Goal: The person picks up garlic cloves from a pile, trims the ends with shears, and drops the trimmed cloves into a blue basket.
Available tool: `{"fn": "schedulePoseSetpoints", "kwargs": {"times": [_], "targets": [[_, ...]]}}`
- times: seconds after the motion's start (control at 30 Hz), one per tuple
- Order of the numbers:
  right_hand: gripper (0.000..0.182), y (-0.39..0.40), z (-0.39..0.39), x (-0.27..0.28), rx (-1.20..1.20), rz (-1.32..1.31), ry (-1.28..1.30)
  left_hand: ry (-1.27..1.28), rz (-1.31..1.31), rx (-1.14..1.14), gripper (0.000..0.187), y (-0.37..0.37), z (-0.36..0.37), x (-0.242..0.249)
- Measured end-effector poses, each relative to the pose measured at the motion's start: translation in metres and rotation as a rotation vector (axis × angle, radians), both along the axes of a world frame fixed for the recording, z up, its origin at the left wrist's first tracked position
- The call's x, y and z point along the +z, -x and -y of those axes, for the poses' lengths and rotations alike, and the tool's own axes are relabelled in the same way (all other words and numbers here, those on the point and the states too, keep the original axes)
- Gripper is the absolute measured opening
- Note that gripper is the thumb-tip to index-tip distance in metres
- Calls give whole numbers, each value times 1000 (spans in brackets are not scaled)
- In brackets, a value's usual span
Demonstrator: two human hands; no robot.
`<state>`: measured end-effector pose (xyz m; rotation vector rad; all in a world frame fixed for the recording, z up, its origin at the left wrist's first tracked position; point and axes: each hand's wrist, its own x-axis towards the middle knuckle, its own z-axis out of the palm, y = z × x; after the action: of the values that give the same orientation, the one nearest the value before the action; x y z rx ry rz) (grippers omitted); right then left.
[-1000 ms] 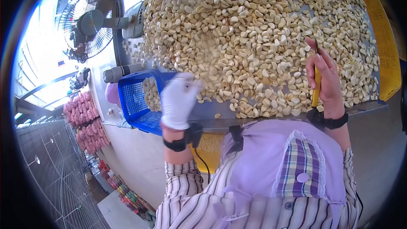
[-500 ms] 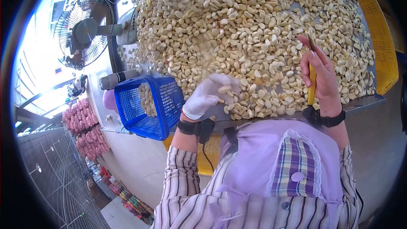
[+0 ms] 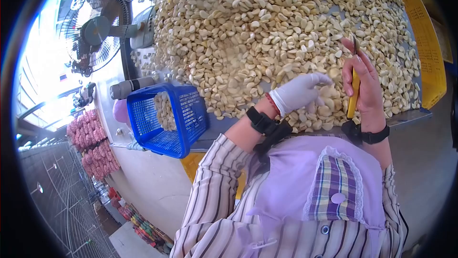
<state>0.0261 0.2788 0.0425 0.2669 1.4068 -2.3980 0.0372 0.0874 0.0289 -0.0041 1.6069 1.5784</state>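
Your gloved left hand [image 3: 299,93] is sitting low over the pale pieces [image 3: 267,33], fingers standing apart; can't tell if they're touching any. Your right hand [image 3: 366,84] is gripping a yellow-handled knife [image 3: 353,98], fingers curling round the handle, blade pointing away from you over the pieces. Pieces are covering most of the table [image 3: 220,126]. Blue basket [image 3: 192,115] is holding more, sitting left of the pile.
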Motion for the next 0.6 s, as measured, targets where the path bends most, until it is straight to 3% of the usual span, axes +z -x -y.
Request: {"fn": "schedulePoseSetpoints", "kwargs": {"times": [0.03, 0.1, 0.23, 0.37, 0.43, 0.47, 0.53, 0.6], "targets": [[46, 0, -5, 2, -15, 4, -15, -200, 43, 44, 36, 7, -6, 9], [48, 1, -19, 8, -87, -18, -19, -115, -62, 110, 28, 26, 7, 32], [47, 8, -53, 4, -216, -56, 56, 247, -322, 487, 22, 42, 56, 44], [49, 11, -69, 8, -253, -90, -75, 461, -363, 429, 19, 24, 85, 21], [49, 12, -76, 8, -254, -96, -61, 554, -668, 26, 17, 9, 75, 8], [48, 12, -78, 9, -254, -94, -61, 551, -667, 26, 17, 6, 68, 7], [48, 13, -79, 10, -253, -94, -61, 912, -658, -434, 19, -1, 51, 3], [47, 9, -79, 12, -289, -68, -104, 911, -677, -484, 22, -21, 46, -29]]}}
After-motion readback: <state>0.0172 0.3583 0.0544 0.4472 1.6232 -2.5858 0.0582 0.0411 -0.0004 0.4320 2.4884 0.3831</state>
